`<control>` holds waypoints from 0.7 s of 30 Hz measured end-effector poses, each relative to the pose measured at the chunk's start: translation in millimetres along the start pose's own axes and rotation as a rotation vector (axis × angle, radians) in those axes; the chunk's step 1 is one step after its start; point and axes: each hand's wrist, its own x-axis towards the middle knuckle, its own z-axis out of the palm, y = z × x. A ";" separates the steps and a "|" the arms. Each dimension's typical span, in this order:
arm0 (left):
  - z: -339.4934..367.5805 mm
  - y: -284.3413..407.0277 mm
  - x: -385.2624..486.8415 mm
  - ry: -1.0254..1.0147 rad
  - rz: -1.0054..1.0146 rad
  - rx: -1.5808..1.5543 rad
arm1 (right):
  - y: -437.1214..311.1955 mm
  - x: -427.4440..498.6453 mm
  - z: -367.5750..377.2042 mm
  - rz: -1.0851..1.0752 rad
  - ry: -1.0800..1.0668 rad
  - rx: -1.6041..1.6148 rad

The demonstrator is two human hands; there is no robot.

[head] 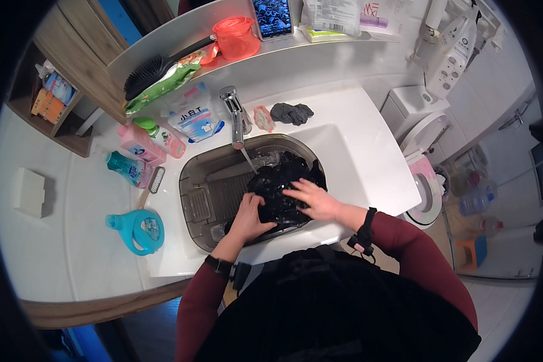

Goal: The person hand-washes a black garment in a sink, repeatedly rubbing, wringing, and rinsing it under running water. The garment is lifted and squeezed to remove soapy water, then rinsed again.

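Observation:
Wet black cloth (278,190) lies bunched in a translucent grey-brown plastic washbasin (194,181) with a ribbed washboard floor (226,194). My left hand (249,221) touches the cloth's near left side, thumb and fingers well apart. On the cloth's right part rests my right hand (316,201), fingers spread. Water runs from the chrome faucet (238,135) into the basin beside the cloth. The basin sits in the white sink (348,158). Part of the cloth under both hands is hidden.
Left of the basin stand a teal detergent jug (147,233), several bottles including a pink one (140,145), and a brush (156,180). Behind are a detergent pouch (197,120) and a dark grey cloth (292,113). A shelf above holds a phone (273,18). A toilet (423,190) is at right.

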 end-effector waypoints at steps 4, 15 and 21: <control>-1.2 -3.0 -33.1 0.058 -0.031 -0.043 | -43.1 1.8 4.1 -0.012 -0.272 -0.265; 32.4 -22.4 52.6 -0.060 -0.344 0.321 | -12.8 62.7 15.7 0.114 -0.335 -0.438; 32.8 -47.2 93.3 0.005 -0.445 0.282 | 5.7 112.1 12.7 0.185 -0.333 -0.449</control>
